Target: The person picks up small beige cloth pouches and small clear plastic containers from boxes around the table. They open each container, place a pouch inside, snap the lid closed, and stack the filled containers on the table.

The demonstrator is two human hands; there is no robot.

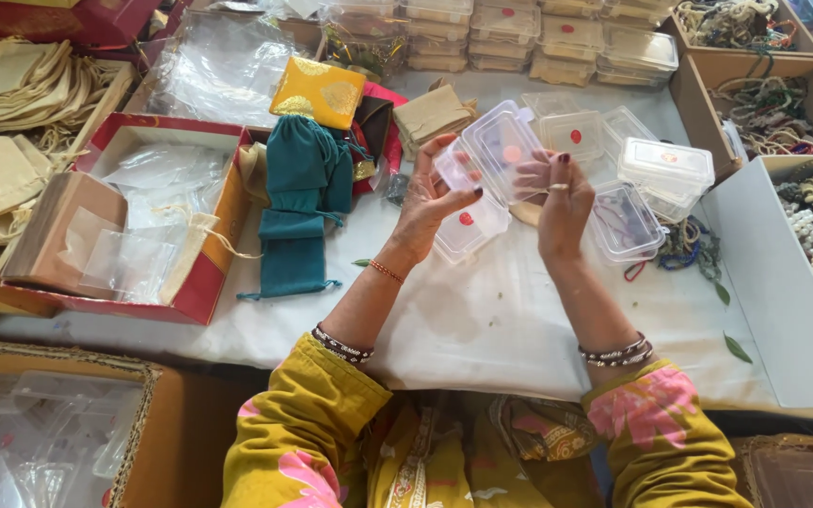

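White-covered table, boxes on three sides. Left hand and right hand both grasp one small clear plastic box, lid hinged open, held above the table centre. Near them on the cloth: about five more clear boxes, one holding beads. Two teal pouches lie left of the hands; one yellow pouch farther back. Red tray at left holds clear bags. Stacked containers at far edge, count unclear.
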